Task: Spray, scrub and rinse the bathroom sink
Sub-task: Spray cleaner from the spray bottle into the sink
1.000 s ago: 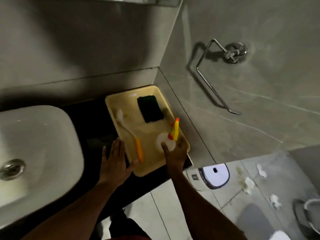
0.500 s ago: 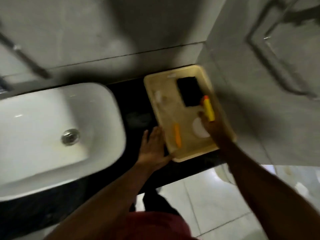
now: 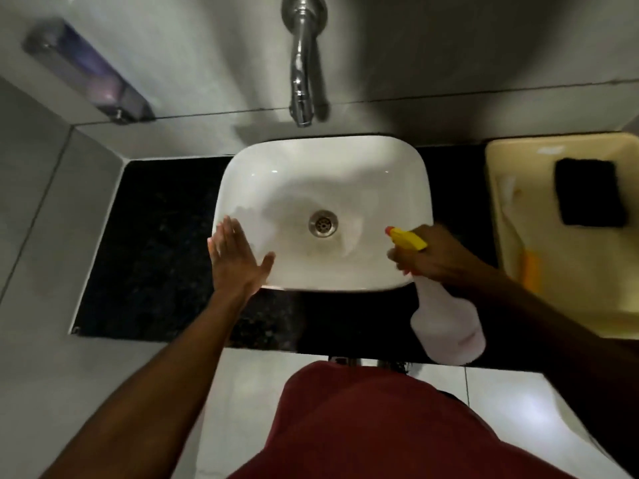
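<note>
A white oval sink (image 3: 345, 167) sits on a black counter, with a metal drain (image 3: 323, 223) in its middle. A chrome tap (image 3: 303, 63) sticks out of the wall above it. My left hand (image 3: 235, 259) lies flat and open on the sink's front left rim. My right hand (image 3: 432, 254) grips the neck of a white spray bottle (image 3: 447, 323) at the sink's right rim. Its yellow nozzle (image 3: 406, 238) points left over the basin.
A cream tray (image 3: 498, 209) stands on the counter at the right, holding a black scrub pad (image 3: 589, 197) and an orange-handled brush (image 3: 530, 276). A soap dispenser (image 3: 93, 72) hangs on the wall at the upper left. Grey tiled walls close in on the left.
My right hand lifted the spray bottle out of the tray and carried it left to the sink. My left hand left the tray's edge for the sink rim. The view swung left.
</note>
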### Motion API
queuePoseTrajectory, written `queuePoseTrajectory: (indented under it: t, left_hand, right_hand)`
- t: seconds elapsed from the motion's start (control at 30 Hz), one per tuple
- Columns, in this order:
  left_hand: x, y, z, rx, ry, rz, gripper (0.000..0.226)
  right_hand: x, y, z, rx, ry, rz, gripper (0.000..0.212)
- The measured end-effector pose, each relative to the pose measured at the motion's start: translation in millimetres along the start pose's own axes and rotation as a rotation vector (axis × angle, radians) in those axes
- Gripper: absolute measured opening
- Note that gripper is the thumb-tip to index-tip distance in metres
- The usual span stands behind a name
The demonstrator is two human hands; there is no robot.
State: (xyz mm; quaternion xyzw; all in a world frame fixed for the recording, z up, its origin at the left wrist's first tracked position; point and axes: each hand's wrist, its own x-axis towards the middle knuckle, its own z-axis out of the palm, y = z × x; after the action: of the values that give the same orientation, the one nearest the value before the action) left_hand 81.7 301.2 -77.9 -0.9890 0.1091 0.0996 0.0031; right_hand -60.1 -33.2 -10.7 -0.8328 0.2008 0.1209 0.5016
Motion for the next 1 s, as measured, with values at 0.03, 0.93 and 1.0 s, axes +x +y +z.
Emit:
queuePoseTrajectory:
  t: [0.03,0.93,1.0]
  left_hand:
    - [3,-3,1,-0.020,-0.011,-0.041,0.109]
    - [12,-4,6,-0.015,-0.016,-0.158,0.129]
    - [13,-4,7,-0.011,-0.011,-0.155,0.129]
  right_hand:
    - [4,-6,12,0.021,-0.016,0.037,0.023]
    - [40,-18,54,-0.317,0.093,0.131,0.018]
    - [37,-18,58,-0.345,0.113,0.139,0.020]
